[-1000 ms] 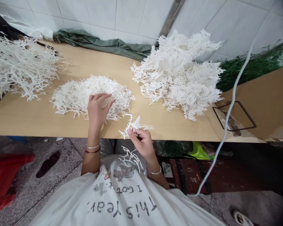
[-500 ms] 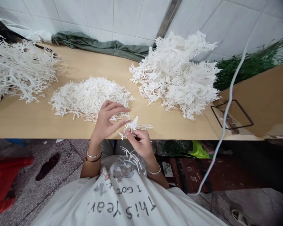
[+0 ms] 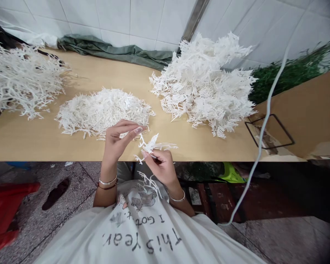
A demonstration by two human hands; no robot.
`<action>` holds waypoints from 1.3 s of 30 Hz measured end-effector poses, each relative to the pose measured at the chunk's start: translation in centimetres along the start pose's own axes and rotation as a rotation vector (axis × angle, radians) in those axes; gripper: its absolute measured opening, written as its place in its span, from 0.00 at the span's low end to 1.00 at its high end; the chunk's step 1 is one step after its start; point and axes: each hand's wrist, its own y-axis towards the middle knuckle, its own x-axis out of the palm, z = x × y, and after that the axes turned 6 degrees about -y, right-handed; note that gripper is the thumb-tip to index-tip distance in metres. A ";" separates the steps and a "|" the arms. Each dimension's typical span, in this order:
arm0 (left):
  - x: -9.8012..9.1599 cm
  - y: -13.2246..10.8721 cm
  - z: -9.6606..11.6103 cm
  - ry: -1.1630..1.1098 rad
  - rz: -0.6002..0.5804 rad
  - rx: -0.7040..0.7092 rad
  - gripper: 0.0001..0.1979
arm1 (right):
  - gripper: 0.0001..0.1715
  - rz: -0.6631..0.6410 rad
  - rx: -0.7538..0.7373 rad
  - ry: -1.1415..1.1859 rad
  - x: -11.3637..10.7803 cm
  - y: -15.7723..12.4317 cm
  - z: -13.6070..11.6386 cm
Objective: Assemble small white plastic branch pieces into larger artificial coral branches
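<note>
Left hand (image 3: 117, 138) shifted, pinching sprig (image 3: 142, 140), greenery (image 3: 288, 81), cardboard (image 3: 310, 110)

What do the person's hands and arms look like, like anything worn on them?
The left hand and right hand are both ungloved. Around the left wrist are a silver bangle and a dark reddish cord; the right wrist has just a silver band. No sleeve reaches either wrist.

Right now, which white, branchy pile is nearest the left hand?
The middle white, branchy pile, by the left hand; the leftmost pile and rightmost pile lie farther.
</note>
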 end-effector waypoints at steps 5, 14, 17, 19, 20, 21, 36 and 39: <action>-2.7 1.8 -0.4 0.030 0.488 0.116 0.12 | 0.28 -0.157 0.047 0.171 -0.7 -1.1 -0.5; -4.0 1.4 -2.3 0.519 0.295 -0.068 0.10 | 0.30 0.012 0.203 0.320 -1.0 -0.1 0.7; -3.6 1.6 -3.0 0.625 0.253 -0.074 0.11 | 0.29 0.034 0.225 0.456 -0.8 -0.1 1.1; -3.7 1.7 -3.2 0.668 0.207 -0.040 0.11 | 0.27 0.051 0.263 0.533 -0.7 -0.2 1.2; -3.7 1.8 -3.3 0.690 0.185 -0.028 0.11 | 0.26 0.059 0.278 0.562 -0.7 -0.2 1.3; -3.8 1.8 -3.3 0.715 0.166 -0.022 0.11 | 0.24 0.062 0.285 0.583 -0.7 -0.2 1.3; -3.9 1.5 -4.0 0.896 0.157 -0.045 0.23 | 0.27 -0.008 0.065 0.254 -0.8 -0.3 1.2; -3.6 1.6 -3.8 0.879 0.194 -0.030 0.23 | 0.28 -0.003 0.047 0.158 -0.8 -0.2 1.0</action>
